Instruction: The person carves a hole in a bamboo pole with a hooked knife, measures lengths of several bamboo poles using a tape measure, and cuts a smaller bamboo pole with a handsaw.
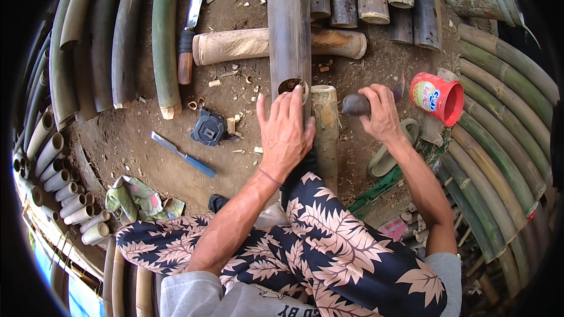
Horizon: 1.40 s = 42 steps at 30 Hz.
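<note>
A grey-brown bamboo tube (pixel 289 35) lies lengthwise in front of me, across a paler bamboo piece (pixel 229 46). At its near end, my left hand (pixel 286 131) steadies it, the slightly spread fingers reaching to the rim of the opening and the thumb along the right side. My palm hides part of that end. To the right, my right hand (pixel 382 111) is closed round the dark handle of a curved knife (pixel 356 105); its blade shows beyond the fingers. Between my hands stands a short pale bamboo post (pixel 325 117).
A machete (pixel 197 6), a blue-handled knife (pixel 183 154) and a black tape measure (pixel 208 127) lie leftward among chips. A red container (pixel 436 98) and a sandal (pixel 385 158) are rightward. Bamboo poles (pixel 167 35) surround the dirt floor; a crumpled cloth (pixel 138 198) lies lower left.
</note>
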Motion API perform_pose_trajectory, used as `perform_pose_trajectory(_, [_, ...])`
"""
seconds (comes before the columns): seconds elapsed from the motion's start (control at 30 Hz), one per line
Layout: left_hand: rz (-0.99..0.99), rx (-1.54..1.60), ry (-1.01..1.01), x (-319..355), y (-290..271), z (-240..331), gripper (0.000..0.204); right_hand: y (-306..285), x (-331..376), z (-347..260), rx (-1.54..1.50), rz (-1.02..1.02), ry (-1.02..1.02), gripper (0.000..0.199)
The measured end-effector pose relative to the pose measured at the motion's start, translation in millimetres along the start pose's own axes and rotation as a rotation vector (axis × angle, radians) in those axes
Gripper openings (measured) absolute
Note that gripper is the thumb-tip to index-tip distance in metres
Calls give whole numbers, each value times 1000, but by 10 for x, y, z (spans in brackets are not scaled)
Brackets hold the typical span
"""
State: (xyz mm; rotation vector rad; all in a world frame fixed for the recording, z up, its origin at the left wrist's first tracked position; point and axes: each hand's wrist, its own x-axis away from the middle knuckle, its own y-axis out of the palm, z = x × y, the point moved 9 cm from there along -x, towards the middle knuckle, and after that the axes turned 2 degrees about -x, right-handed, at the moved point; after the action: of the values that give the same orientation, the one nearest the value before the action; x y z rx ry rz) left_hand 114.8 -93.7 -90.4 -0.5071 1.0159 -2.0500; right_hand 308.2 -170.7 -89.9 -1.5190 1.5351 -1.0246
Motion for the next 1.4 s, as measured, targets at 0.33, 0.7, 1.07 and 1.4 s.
perform_pose_trajectory(0.33, [-68, -91, 244, -87, -88, -110, 56, 305, 566, -32, 130, 76, 364, 70])
perform_pose_trajectory(0.7, [-34, 224, -648, 1501, 170, -1590, 49, 1140, 2559, -434, -502, 117, 842, 89])
perform_pose_trajectory(1.07, [422, -294, -489, 1527, -665, -1729, 77, 1393, 3600, 732, 29, 57, 1194, 88])
perform_pose_trajectory(1.4, [-87, 304, -555, 875, -398, -1632, 48, 475, 1622, -661, -943, 10, 599, 61])
